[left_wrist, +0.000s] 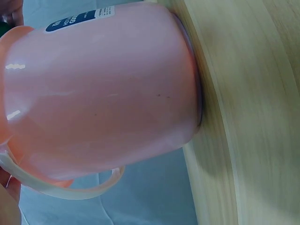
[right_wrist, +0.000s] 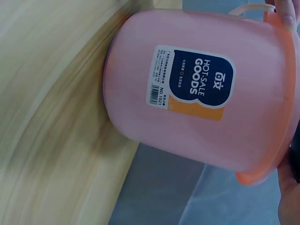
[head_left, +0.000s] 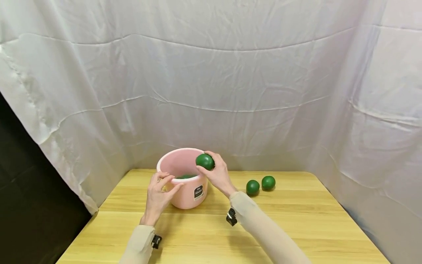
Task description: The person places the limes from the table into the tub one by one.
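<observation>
A pink bucket (head_left: 186,196) stands upright on the wooden table, with its label (right_wrist: 201,82) toward the right wrist camera. My left hand (head_left: 157,196) pinches the near-left part of its rim, close to the pale handle (left_wrist: 70,192). In my right hand (head_left: 218,174) is a glossy green oval fruit (head_left: 204,161), gripped between thumb and fingers at the right side of the rim. Inside the bucket some green (head_left: 186,176) shows, mostly hidden by the near wall. The held fruit appears only as a dark sliver in the right wrist view.
Two more green fruits, one (head_left: 252,187) nearer and one (head_left: 268,183) slightly farther, lie on the table (head_left: 197,234) to the right of the bucket. Pale curtains (head_left: 230,80) hang behind the table and along both sides. Black material (head_left: 29,190) shows at far left.
</observation>
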`<action>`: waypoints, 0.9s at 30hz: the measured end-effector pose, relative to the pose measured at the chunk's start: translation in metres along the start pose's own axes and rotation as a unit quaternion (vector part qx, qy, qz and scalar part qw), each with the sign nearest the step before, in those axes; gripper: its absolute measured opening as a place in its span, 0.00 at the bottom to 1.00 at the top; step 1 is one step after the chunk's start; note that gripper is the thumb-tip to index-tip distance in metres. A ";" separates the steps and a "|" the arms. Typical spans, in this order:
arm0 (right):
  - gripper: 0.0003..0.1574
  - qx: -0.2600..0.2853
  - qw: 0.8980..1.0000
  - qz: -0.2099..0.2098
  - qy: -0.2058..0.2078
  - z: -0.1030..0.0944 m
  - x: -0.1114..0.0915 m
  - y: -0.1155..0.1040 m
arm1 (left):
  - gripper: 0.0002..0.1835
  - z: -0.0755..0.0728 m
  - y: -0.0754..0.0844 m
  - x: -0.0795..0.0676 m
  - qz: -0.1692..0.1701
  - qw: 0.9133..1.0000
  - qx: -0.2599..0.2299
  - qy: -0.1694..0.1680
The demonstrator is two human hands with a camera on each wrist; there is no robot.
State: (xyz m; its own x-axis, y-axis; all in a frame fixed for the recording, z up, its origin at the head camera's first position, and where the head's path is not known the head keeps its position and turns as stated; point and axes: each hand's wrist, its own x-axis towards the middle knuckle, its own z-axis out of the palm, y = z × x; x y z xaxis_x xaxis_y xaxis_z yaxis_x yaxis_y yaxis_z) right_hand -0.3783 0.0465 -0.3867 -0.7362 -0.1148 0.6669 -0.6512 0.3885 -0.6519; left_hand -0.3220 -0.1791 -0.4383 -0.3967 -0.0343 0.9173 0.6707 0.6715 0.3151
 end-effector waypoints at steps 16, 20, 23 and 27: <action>0.39 -0.046 0.997 0.007 -0.062 0.018 0.008 -0.008 | 0.20 0.002 0.001 0.004 0.009 1.000 0.002 0.000; 0.39 -0.049 0.997 0.008 -0.065 0.020 0.008 -0.011 | 0.20 0.001 0.001 0.004 0.007 1.000 0.003 0.000; 0.38 -0.063 0.995 0.015 -0.073 0.022 0.007 -0.013 | 0.20 0.000 0.002 0.003 0.002 1.000 0.004 -0.002; 0.36 -0.095 0.992 0.018 -0.085 0.023 0.006 -0.017 | 0.20 0.000 0.003 0.002 -0.001 1.000 0.002 -0.006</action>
State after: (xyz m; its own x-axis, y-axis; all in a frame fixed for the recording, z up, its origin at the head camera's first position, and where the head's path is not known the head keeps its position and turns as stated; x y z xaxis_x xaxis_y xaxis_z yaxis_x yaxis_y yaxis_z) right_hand -0.3759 0.0179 -0.3806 -0.7891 -0.2440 0.5637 -0.5895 0.5585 -0.5835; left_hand -0.3211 -0.1772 -0.4356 -0.4055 -0.0261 0.9137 0.6672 0.6748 0.3154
